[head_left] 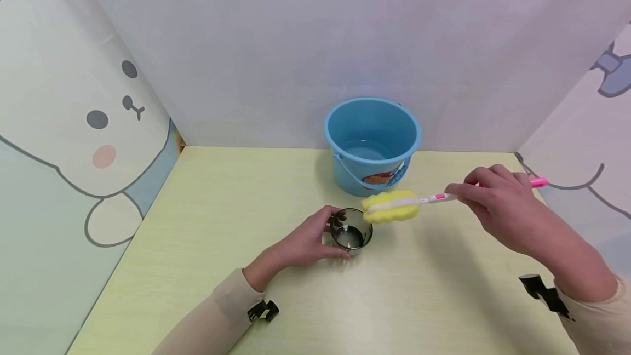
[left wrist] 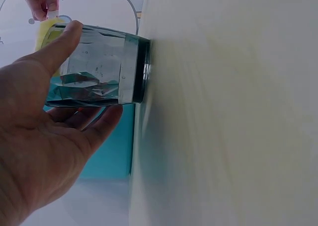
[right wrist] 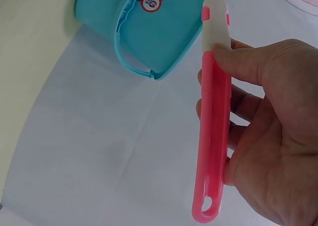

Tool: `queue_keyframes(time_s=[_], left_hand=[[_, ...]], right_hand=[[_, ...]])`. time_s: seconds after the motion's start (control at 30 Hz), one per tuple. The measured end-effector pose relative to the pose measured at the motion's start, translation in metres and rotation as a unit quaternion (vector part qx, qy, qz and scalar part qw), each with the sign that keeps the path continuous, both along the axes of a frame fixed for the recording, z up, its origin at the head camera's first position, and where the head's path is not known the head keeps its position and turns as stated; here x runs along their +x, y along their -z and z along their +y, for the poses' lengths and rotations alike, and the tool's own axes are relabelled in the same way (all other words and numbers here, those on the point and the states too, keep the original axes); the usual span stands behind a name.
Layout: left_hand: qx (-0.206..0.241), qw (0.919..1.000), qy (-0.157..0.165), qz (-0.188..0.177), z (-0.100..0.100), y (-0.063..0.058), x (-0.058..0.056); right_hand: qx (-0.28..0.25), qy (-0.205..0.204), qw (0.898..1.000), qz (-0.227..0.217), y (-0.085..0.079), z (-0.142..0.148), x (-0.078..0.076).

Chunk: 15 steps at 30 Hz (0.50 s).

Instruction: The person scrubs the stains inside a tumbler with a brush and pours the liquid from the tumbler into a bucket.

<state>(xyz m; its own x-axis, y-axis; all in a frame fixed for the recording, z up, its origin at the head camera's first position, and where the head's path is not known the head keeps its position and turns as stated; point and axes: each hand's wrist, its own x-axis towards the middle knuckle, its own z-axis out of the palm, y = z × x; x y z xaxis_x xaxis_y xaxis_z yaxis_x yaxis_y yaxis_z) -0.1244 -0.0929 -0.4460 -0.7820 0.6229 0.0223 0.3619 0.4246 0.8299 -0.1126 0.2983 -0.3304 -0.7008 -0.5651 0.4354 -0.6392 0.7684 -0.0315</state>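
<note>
A dark, see-through drinking glass (head_left: 351, 237) stands upright on the table. My left hand (head_left: 308, 239) grips it from the left, with thumb and fingers on opposite sides, as the left wrist view shows. In my right hand (head_left: 505, 210) is a sponge bottle brush (head_left: 391, 206); thumb and fingers hold its pink and white handle (right wrist: 212, 131). The brush's yellow sponge head points left, and its tip overlaps the glass's right rim in the head view. From the left wrist, the yellow sponge shows behind the mouth of the glass (left wrist: 99, 64).
Behind the glass, a blue bucket (head_left: 340, 174) with a handle and a printed label stands by the back wall (head_left: 256, 59). Cartoon-printed panels (head_left: 59, 179) flank the pale yellow table (head_left: 197, 207) on the left and right.
</note>
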Motion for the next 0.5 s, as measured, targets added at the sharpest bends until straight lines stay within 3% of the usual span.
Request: queue_keyframes(time_s=[0.2,0.5], left_hand=[[0.002,1.0000,-0.002,-0.002,0.000,0.000,0.000],[0.008,1.0000,-0.003,-0.003,0.000,0.000,0.000]], right_hand=[[-0.013,-0.004,1.000,0.003,0.006,0.005,-0.002],[-0.021,0.010,0.999,-0.038,0.017,0.009,-0.004]])
